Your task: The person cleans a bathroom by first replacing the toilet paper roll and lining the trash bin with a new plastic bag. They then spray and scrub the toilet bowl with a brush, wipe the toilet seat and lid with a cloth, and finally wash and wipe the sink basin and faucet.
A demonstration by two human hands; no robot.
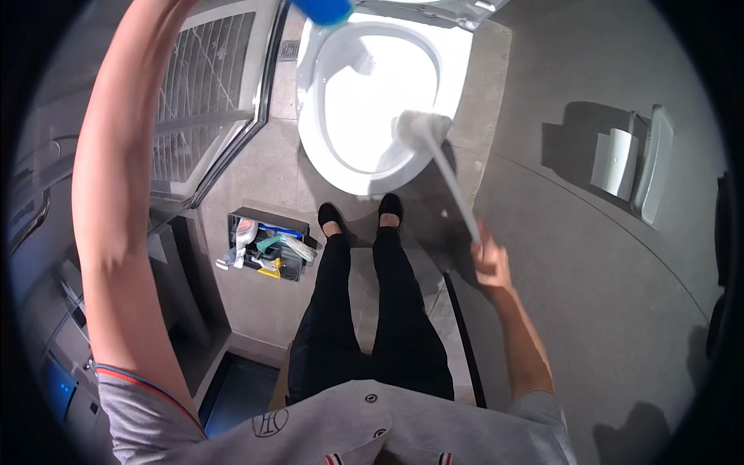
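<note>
My right hand (pixel 491 261) grips the handle of a white toilet brush (pixel 450 177). The blurred brush head lies over the right front rim of a white toilet bowl (pixel 343 171), whose inside is brightly lit. My left forearm reaches up past the top edge, and the left hand is out of view. A blue object (pixel 325 9), perhaps a bottle, enters from the top edge above the back left of the bowl; what holds it is hidden.
A dark caddy (pixel 235 218) of cleaning supplies stands on the floor at the left, near my shoes. A glass shower panel (pixel 203 99) is at upper left. A toilet paper roll (pixel 619 163) hangs on the right wall. The raised toilet lid (pixel 459 9) is behind the bowl.
</note>
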